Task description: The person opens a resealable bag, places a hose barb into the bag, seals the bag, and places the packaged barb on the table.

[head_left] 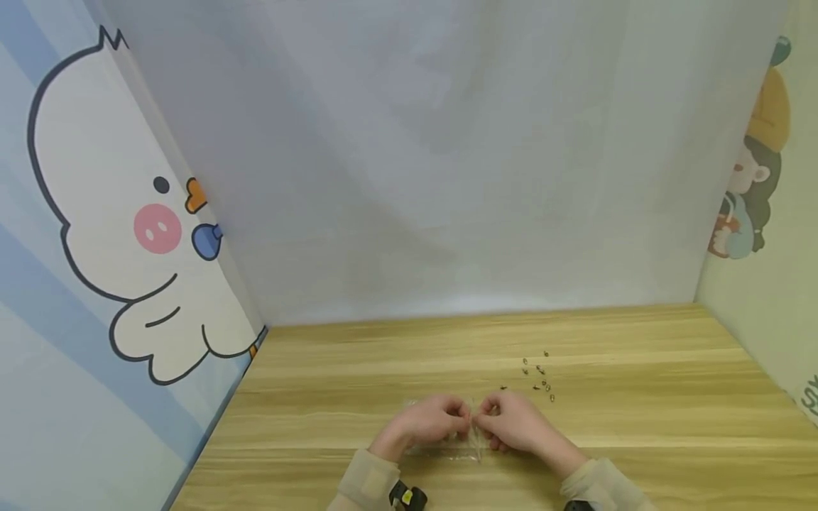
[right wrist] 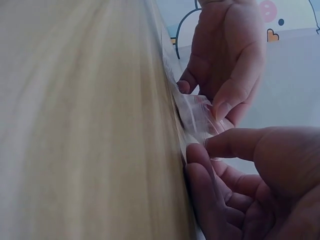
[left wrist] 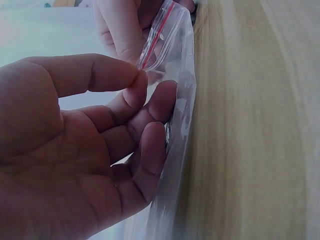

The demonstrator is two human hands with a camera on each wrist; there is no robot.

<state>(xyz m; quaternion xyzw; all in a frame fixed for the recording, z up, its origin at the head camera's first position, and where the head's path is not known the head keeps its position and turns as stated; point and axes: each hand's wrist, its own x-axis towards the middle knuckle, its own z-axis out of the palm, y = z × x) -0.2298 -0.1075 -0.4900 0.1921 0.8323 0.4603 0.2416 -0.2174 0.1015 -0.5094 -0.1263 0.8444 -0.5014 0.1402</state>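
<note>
A clear zip-lock bag point(head_left: 447, 450) with a red line along its mouth lies low over the table beneath the hands. My left hand point(head_left: 436, 420) pinches the bag's mouth between thumb and index finger; its other fingers curl beside the plastic in the left wrist view. Close by on the right, my right hand point(head_left: 513, 421) pinches the same edge, thumb against fingertip, as the right wrist view shows. The red strip point(left wrist: 159, 35) runs between the two hands. Part of the bag is hidden under the left hand.
Several tiny metal pieces point(head_left: 538, 369) lie scattered on the wooden table point(head_left: 319, 383), beyond the right hand. A pale curtain point(head_left: 447, 177) stands behind the table, with printed cartoon panels at the left and right.
</note>
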